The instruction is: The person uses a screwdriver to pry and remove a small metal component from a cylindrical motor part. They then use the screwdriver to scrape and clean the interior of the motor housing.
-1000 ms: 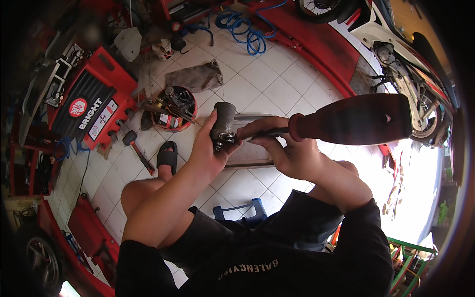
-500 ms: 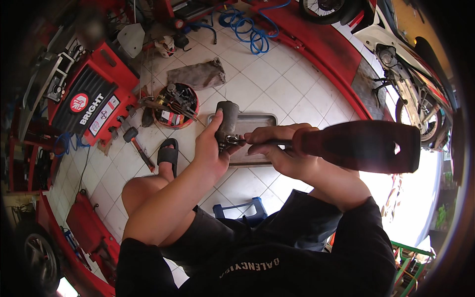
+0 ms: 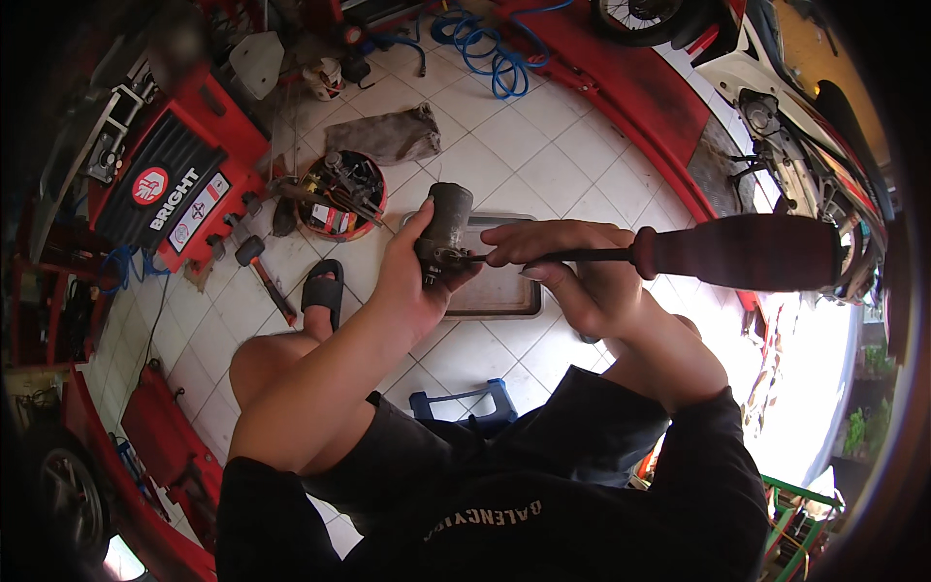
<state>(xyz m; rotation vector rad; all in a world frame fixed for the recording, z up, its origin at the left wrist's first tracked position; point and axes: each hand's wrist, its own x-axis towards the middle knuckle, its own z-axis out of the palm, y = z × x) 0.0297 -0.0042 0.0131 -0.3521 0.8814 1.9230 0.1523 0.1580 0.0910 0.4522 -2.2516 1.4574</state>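
My left hand (image 3: 415, 260) is closed around a grey metal cylinder (image 3: 450, 213) that looks like a small starter motor. Its blunt end points away from me, and the fittings at its near end are partly hidden by my fingers. A long screwdriver (image 3: 742, 252) lies across my right hand (image 3: 582, 267), its shaft between the thumb and the nearly straight fingers. The dark red handle sticks out to the right, beyond the hand. At the left the screwdriver's tip meets the cylinder's near end. Below both hands a shallow metal tray (image 3: 504, 303) rests on the tiles.
Left of the tray stands a round tub (image 3: 378, 215) of tools and parts, with a grey cloth (image 3: 383, 136) beyond it. A hammer (image 3: 267, 276) lies by my sandalled foot. A blue stool (image 3: 465, 400) is near my legs. Motorcycles (image 3: 776, 145) and a red ramp (image 3: 640, 92) line the right.
The screwdriver's handle has swung away from me and a little right, and my right fingers have straightened along the shaft. The cylinder has turned slightly in my left hand.
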